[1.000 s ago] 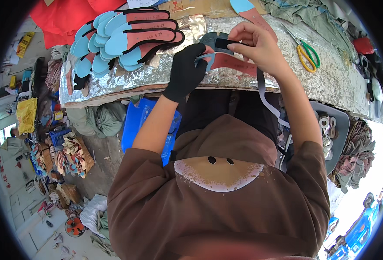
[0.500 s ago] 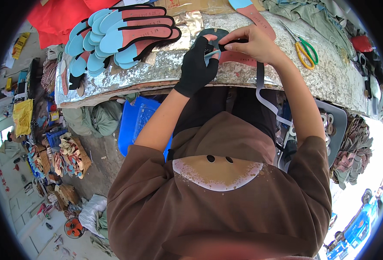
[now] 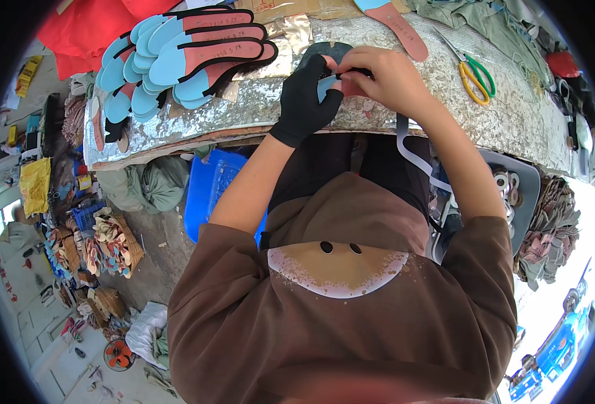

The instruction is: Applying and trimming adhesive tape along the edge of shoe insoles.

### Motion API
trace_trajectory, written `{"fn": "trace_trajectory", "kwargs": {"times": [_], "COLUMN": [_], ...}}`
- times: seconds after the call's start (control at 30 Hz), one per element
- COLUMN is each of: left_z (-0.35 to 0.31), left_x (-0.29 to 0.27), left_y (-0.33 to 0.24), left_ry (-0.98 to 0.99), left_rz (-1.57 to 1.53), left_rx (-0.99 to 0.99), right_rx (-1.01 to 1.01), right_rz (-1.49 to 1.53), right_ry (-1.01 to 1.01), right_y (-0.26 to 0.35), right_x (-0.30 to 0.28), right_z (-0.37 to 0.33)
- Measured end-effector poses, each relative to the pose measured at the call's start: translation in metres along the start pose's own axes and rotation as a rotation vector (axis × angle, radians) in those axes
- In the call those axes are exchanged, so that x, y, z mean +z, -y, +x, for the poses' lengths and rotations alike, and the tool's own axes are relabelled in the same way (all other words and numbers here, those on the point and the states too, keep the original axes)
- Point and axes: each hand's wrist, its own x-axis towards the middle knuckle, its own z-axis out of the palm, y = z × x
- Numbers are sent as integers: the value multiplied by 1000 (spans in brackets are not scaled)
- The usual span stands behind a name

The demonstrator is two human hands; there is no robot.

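My left hand, in a black fingerless glove, grips a blue and pink shoe insole, thumb and fingertips closed on its blue end. Close against it, my bare right hand has its fingers bent and pinched at the insole's edge, where a bit of black strip shows. Most of the insole is hidden by my hands. A narrow tape, dark at the top and pale below, hangs from under my right hand over the table edge. A dark rounded piece lies just beyond my left fingertips.
Black-edged blue and pink insoles are piled at the left of the worktable. Another insole lies at the far side. Scissors with green and yellow handles rest at the right. Below stand a blue bin and a grey bin holding tape rolls.
My right hand has come down and left, closer to my left hand, its fingers now at the insole's edge. The black strip it was holding out is mostly covered. My left hand barely moved.
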Motion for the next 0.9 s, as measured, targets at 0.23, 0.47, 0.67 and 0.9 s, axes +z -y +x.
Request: {"fn": "trace_trajectory", "kwargs": {"times": [0.23,0.47,0.67,0.9], "left_z": [-6,-7,40,36], "left_x": [0,-4,-15,10], "left_y": [-6,-7,-19,-10], "left_ry": [36,46,435,386], "left_rz": [151,183,106,288], "left_rx": [59,-32,-82,82], "right_rx": [214,307,9,15], "right_rz": [404,364,-272,-461], "right_ry": [233,275,-2,-9], "right_y": [-29,-24,9,3], "right_x": [-35,-31,-24,-25], "right_z": [-2,-11,-21,-38]}}
